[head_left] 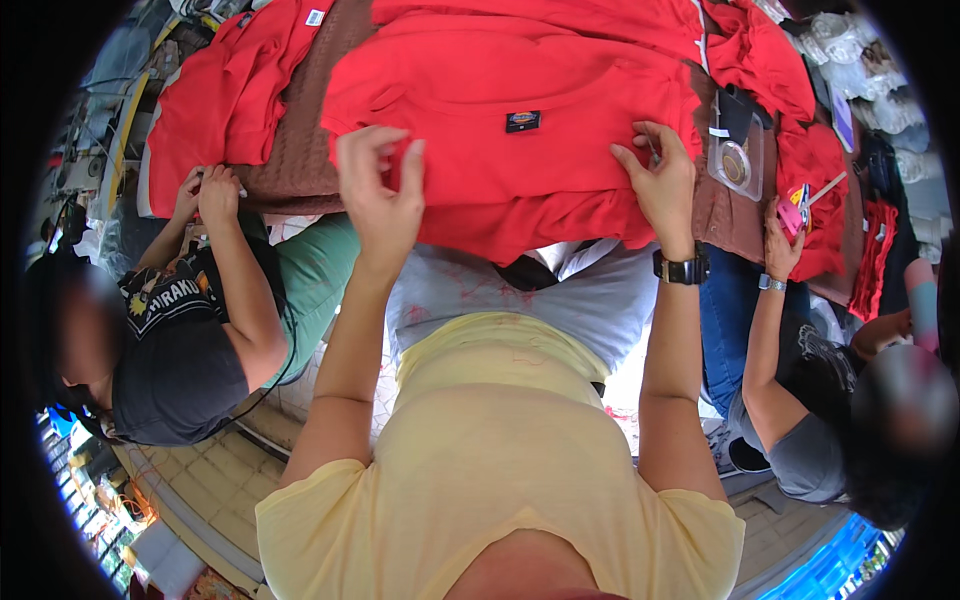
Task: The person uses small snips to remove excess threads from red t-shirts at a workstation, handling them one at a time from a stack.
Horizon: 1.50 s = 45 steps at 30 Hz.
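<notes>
Both hands rest on a red shirt point(520, 150) spread flat on the table point(300, 170) before the person. Left hand point(378, 195) pinches its near edge; right hand point(662, 180) presses it, fingers loosely spread. Judging by this, the shirt lies smoothed but not yet folded.

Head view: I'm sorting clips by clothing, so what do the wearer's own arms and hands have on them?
Both forearms are bare below short pale yellow sleeves. The right wrist carries a black wristwatch with a chunky strap. The left hand and right hand wear no gloves; no rings are discernible.
</notes>
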Motion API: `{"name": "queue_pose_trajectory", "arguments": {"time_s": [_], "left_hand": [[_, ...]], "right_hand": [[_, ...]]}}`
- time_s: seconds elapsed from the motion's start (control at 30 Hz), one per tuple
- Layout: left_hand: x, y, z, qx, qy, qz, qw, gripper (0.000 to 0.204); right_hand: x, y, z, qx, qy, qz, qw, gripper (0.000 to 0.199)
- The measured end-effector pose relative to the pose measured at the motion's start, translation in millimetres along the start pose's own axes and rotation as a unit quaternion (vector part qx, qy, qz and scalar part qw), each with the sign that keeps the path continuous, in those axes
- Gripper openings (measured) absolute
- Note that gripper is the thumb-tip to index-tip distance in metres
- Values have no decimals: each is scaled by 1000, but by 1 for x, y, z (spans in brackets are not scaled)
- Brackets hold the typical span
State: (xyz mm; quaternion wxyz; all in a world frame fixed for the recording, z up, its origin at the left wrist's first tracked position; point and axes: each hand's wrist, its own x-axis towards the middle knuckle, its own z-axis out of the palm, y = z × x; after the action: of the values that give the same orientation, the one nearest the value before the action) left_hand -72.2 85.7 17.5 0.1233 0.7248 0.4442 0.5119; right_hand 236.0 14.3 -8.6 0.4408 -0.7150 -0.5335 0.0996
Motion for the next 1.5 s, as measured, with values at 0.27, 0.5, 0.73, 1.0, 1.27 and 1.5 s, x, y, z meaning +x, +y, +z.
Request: {"name": "queue_pose_trajectory", "arguments": {"time_s": [0.27,0.5,0.73,1.0,1.27,1.5], "left_hand": [[7,-18,-22,14,-24,-224,974,40],[4,-37,-20,-141,-57,-197,969,34],[-1,-40,-32,-201,-76,-181,960,39],[1,-17,-14,-160,-128,-85,975,52],[13,-26,-15,17,-98,29,995,42],[26,-40,2,78,-150,80,982,37]], "right_hand": [[30,-76,28,157,-46,-19,986,27],[42,-101,161,155,-137,-103,973,34],[32,-111,162,206,-154,-91,962,31],[32,-118,30,405,-33,19,914,15],[19,-31,-72,371,146,83,913,15],[19,-20,-51,1,232,-49,971,29]]}}
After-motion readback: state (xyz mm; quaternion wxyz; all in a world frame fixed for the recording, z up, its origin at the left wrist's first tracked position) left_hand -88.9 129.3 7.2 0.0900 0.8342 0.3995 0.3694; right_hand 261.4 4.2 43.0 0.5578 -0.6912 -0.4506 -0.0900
